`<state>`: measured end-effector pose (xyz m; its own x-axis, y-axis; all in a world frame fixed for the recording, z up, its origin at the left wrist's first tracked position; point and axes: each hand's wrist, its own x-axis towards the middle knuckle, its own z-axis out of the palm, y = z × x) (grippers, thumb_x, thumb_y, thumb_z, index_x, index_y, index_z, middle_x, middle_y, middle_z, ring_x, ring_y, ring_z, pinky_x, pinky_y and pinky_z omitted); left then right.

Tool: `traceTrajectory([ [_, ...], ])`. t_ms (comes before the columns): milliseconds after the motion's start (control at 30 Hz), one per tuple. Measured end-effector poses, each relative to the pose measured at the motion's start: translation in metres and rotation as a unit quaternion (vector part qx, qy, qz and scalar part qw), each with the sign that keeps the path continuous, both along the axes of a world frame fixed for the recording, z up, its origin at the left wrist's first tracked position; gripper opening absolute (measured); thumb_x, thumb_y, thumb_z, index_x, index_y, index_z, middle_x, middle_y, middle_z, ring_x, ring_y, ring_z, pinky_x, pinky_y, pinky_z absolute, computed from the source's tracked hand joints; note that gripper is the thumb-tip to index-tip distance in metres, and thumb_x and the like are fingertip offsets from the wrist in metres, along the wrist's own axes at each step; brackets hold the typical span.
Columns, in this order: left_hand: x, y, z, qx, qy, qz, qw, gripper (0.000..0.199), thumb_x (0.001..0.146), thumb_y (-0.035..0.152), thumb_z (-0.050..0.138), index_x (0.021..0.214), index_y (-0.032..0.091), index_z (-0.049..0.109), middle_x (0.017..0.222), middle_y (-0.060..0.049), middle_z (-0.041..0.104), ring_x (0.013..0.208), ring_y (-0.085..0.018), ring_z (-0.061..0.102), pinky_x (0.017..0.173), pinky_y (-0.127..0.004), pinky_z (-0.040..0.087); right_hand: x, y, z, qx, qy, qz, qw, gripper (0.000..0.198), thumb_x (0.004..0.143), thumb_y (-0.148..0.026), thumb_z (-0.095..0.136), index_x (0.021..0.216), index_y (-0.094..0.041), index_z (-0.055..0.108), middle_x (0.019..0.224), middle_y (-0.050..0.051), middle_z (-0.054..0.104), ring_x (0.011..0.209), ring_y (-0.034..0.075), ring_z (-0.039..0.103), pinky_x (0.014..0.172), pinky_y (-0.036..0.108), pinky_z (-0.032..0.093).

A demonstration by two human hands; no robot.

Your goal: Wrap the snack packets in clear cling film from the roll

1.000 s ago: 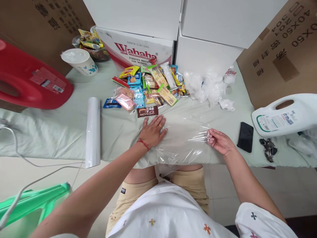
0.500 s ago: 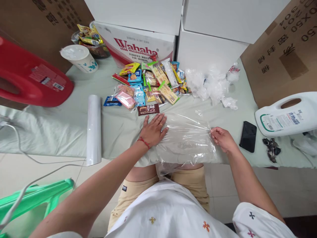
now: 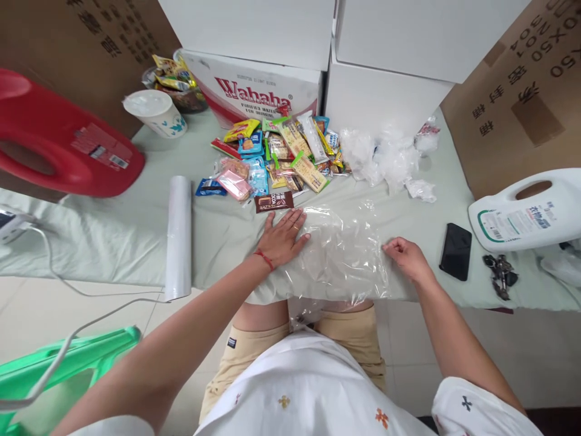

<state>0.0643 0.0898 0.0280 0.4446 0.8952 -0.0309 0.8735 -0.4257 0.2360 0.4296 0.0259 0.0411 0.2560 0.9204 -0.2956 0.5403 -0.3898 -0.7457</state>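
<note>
A clear plastic bag [image 3: 340, 254] lies loosely wrinkled on the cloth, its near part hanging over the table edge. My left hand [image 3: 282, 237] rests flat on its left side with fingers spread. At the bag's right edge is my right hand [image 3: 406, 257], thumb and fingers pinched together; whether film is between them is too fine to make out. A brown wrapped snack [image 3: 274, 201] lies just beyond my left fingertips. Behind it sits a heap of packaged snacks [image 3: 308, 172], with crumpled clear plastic [image 3: 394, 157] to the right.
To the left stand a white plastic roll [image 3: 179, 239], a red jug [image 3: 68, 139] and a paper cup [image 3: 157, 113]. On the right are a phone [image 3: 456, 252], keys [image 3: 500, 275] and a white detergent bottle [image 3: 531, 212]. Boxes [image 3: 258, 91] line the back. A green stool [image 3: 91, 357] is below.
The film was stretched in taut creases toward my right hand; now it lies slack, its right edge drawn back leftward. My left hand stays flat in place. The view has shifted slightly.
</note>
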Motion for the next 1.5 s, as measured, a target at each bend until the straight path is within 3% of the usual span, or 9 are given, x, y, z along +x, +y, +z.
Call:
traceTrajectory([
  [200,-0.003,-0.004,0.0,-0.012,0.027,-0.047,0.998,0.075,0.102,0.062,0.035,0.166,0.022,0.026,0.172,-0.011,0.025,0.159,-0.032,0.025,0.126,-0.066,0.001,0.017,0.025,0.023,0.014,-0.11,0.043,0.993,0.031,0.079,-0.053,0.063,0.074,-0.022,0.061,0.066,0.0,0.062,0.062,0.017,0.053,0.06,0.029,0.039],
  [367,0.003,-0.016,-0.006,0.015,0.007,-0.057,0.998,0.074,0.103,0.061,0.035,0.166,0.023,0.027,0.171,-0.012,0.029,0.158,-0.032,0.027,0.126,-0.067,-0.002,-0.095,0.117,0.039,0.098,-0.189,0.231,0.949,0.025,0.09,-0.043,0.062,0.102,-0.021,0.069,0.1,0.009,0.071,0.091,0.024,0.064,0.085,0.035,0.048],
  [433,0.004,-0.018,-0.007,0.019,0.001,-0.055,0.998,0.074,0.103,0.062,0.034,0.165,0.023,0.028,0.17,-0.012,0.03,0.158,-0.031,0.028,0.127,-0.066,-0.002,-0.145,0.158,0.037,0.137,-0.239,0.226,0.934,0.05,0.089,-0.047,0.068,0.128,-0.016,0.062,0.129,0.017,0.063,0.116,0.031,0.059,0.095,0.04,0.048],
  [533,0.003,-0.018,-0.008,0.02,-0.008,-0.051,0.998,0.073,0.103,0.063,0.032,0.165,0.024,0.029,0.17,-0.01,0.031,0.157,-0.03,0.028,0.127,-0.065,-0.001,-0.191,0.196,0.033,0.135,-0.28,0.241,0.919,0.07,0.085,-0.048,0.073,0.141,-0.012,0.051,0.142,0.022,0.055,0.132,0.037,0.05,0.1,0.043,0.048],
  [800,0.001,-0.02,-0.006,0.026,-0.038,-0.05,0.998,0.07,0.104,0.063,0.031,0.164,0.026,0.032,0.169,-0.008,0.035,0.157,-0.03,0.029,0.128,-0.065,0.002,-0.191,0.185,0.048,0.094,-0.288,0.267,0.915,0.06,0.086,-0.061,0.067,0.128,-0.018,0.059,0.12,0.017,0.069,0.11,0.037,0.065,0.088,0.045,0.053],
  [933,0.0,-0.019,-0.006,0.026,-0.044,-0.045,0.998,0.069,0.104,0.062,0.032,0.163,0.027,0.035,0.169,-0.007,0.034,0.157,-0.029,0.03,0.128,-0.065,0.002,-0.223,0.23,0.061,0.162,-0.3,0.198,0.919,0.062,0.089,-0.059,0.065,0.13,-0.013,0.057,0.128,0.022,0.064,0.116,0.039,0.061,0.094,0.051,0.051],
  [1100,0.001,-0.02,-0.007,0.024,-0.055,-0.043,0.997,0.067,0.104,0.061,0.031,0.162,0.027,0.035,0.169,-0.007,0.033,0.156,-0.028,0.031,0.128,-0.065,0.002,-0.255,0.281,0.058,0.13,-0.321,0.161,0.924,0.068,0.083,-0.053,0.077,0.129,-0.006,0.059,0.132,0.026,0.059,0.118,0.04,0.061,0.1,0.055,0.049],
  [1333,0.0,-0.02,-0.006,0.024,-0.046,-0.042,0.998,0.068,0.104,0.061,0.033,0.164,0.029,0.032,0.17,-0.006,0.033,0.157,-0.03,0.028,0.128,-0.066,0.004,-0.245,0.288,0.067,0.041,-0.276,0.151,0.948,0.084,0.068,-0.054,0.089,0.127,-0.003,0.06,0.131,0.025,0.059,0.116,0.036,0.061,0.099,0.049,0.051],
  [1500,0.001,-0.019,-0.008,0.017,-0.06,-0.041,0.997,0.068,0.104,0.06,0.033,0.164,0.028,0.031,0.17,-0.007,0.032,0.157,-0.029,0.028,0.128,-0.065,0.002,-0.197,0.212,0.098,0.126,-0.258,0.286,0.914,0.061,0.073,-0.059,0.083,0.111,-0.016,0.062,0.106,0.01,0.067,0.096,0.029,0.062,0.083,0.039,0.049],
])
